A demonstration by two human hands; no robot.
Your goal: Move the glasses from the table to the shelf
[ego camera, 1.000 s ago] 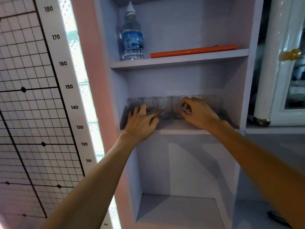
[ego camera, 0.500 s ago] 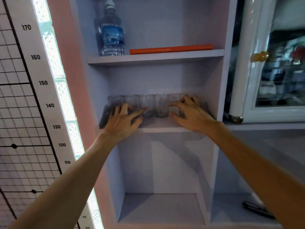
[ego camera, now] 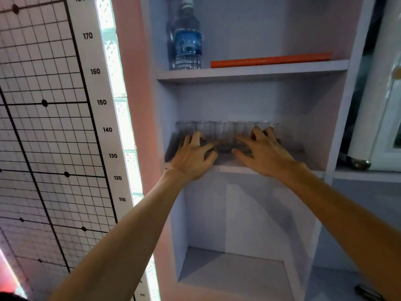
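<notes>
Several clear glasses (ego camera: 224, 131) stand in a tight row at the back of the middle shelf (ego camera: 238, 169) of a pale cabinet. My left hand (ego camera: 193, 159) lies palm down in front of the left glasses, fingers spread, fingertips touching their lower parts. On the right end of the row my right hand (ego camera: 264, 155) lies the same way, its spread fingers reaching over and against the glasses there. Neither hand is wrapped around a glass. The hands hide the bases of most of the glasses.
On the shelf above stand a water bottle (ego camera: 187, 40) and a flat orange object (ego camera: 271, 60). A lower compartment (ego camera: 234, 274) opens below. A height chart (ego camera: 93, 105) covers the wall on the left. A white glazed cabinet door (ego camera: 382, 105) is at right.
My right hand has opened from around the right-hand glass and now lies spread against the row. My left hand stays at the left glasses. The view has shifted sideways.
</notes>
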